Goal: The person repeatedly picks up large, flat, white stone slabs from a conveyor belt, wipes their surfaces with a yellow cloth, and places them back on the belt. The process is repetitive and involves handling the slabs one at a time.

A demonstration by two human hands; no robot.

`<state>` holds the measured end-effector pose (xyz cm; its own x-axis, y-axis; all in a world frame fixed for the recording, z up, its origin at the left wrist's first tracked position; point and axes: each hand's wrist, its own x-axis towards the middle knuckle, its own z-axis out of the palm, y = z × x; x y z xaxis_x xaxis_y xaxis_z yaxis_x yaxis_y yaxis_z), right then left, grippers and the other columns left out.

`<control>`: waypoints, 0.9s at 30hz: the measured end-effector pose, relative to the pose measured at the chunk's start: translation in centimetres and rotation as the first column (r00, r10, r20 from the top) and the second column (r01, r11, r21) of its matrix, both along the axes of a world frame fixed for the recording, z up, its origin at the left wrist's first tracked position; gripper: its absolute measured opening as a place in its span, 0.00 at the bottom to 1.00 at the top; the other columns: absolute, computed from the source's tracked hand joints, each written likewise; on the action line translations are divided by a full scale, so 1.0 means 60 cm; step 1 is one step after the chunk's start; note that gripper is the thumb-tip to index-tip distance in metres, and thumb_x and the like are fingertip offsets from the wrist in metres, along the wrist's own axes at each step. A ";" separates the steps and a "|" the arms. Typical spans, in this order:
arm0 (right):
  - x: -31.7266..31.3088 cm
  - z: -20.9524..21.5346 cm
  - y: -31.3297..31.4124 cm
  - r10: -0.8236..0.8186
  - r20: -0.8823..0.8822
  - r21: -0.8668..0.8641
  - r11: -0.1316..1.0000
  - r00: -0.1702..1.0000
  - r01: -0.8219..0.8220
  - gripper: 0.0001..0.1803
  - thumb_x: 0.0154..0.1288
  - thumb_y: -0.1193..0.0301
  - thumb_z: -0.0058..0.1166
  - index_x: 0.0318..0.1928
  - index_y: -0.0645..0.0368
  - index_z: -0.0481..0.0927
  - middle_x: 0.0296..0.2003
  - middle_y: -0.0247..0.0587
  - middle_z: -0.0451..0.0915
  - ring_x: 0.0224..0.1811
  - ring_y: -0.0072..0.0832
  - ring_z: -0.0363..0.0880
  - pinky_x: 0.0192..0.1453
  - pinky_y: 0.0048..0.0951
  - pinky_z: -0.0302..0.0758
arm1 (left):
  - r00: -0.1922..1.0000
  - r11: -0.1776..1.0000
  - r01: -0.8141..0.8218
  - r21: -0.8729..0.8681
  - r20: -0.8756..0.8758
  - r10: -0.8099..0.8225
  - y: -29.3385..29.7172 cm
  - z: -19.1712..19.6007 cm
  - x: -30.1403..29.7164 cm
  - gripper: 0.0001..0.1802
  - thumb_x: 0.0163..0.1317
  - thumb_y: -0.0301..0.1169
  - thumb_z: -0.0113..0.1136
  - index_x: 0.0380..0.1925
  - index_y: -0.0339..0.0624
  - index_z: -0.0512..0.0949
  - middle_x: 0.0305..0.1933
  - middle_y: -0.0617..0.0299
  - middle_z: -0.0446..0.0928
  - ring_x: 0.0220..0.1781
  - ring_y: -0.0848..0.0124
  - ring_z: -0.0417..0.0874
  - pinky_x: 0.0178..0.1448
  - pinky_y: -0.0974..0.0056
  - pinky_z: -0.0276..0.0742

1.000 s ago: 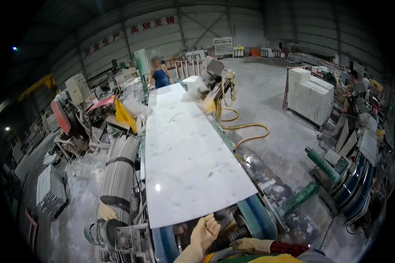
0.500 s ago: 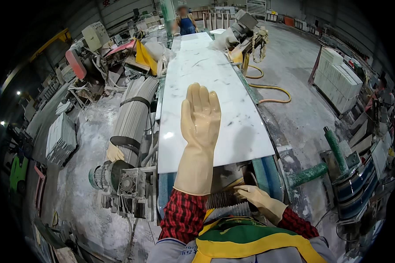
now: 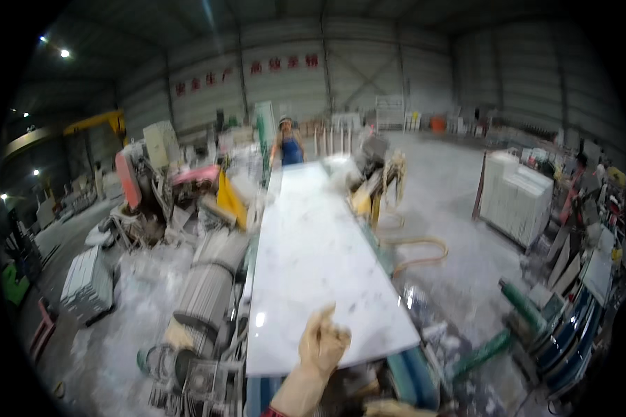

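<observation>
A long white stone slab (image 3: 313,236) with grey markings stretches away from me on a machine bed. Over its near end I hold up my left hand (image 3: 323,344) in a cream rubber glove, the palm side toward me. One finger points up and the others are partly curled. Nothing shows in that hand, though motion blurs it. My right hand (image 3: 398,409), gloved alike, is low at the bottom edge beyond the slab's near end. Most of it is cut off, and its fingers are too smeared to read.
A person in blue overalls (image 3: 291,147) stands at the slab's far end. To the left are a motor (image 3: 161,361), a grey ribbed cover (image 3: 205,288) and stacked slabs (image 3: 89,283). Rightward lie a yellow hose (image 3: 424,260), green pipes (image 3: 480,353) and more stacked slabs (image 3: 515,198).
The view has tilted up, bringing in the back wall and dropping the slab lower. My left hand has gone from fingers straight to partly curled. My right hand has mostly left the bottom edge.
</observation>
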<state>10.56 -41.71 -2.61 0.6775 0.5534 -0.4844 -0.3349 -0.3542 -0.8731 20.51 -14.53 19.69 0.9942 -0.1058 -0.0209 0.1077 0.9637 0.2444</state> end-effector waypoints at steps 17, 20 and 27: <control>-0.022 -0.046 0.005 0.057 -0.038 0.060 0.997 0.998 -0.054 0.32 0.89 0.51 0.58 0.76 0.64 0.79 0.64 0.44 0.89 0.67 0.30 0.87 0.72 0.35 0.84 | 0.986 0.998 -0.028 -0.058 -0.165 0.018 0.004 -0.026 -0.019 0.23 0.87 0.40 0.58 0.72 0.39 0.79 0.32 0.72 0.80 0.33 0.71 0.85 0.50 0.54 0.86; -0.042 -0.022 0.004 0.038 0.041 0.102 0.994 0.998 -0.042 0.33 0.88 0.50 0.58 0.77 0.62 0.79 0.63 0.44 0.90 0.64 0.30 0.88 0.69 0.34 0.85 | 0.984 0.997 -0.071 0.005 -0.161 0.071 -0.002 -0.016 -0.020 0.24 0.90 0.41 0.52 0.76 0.43 0.78 0.36 0.69 0.79 0.39 0.70 0.77 0.57 0.56 0.83; -0.017 0.029 -0.001 0.144 0.062 -0.330 0.937 0.988 -0.115 0.34 0.89 0.53 0.55 0.82 0.63 0.75 0.69 0.48 0.88 0.70 0.31 0.87 0.74 0.30 0.81 | 0.987 0.960 0.007 -0.279 0.157 0.039 -0.012 0.024 0.017 0.20 0.89 0.41 0.54 0.70 0.46 0.83 0.51 0.67 0.92 0.51 0.66 0.92 0.69 0.51 0.87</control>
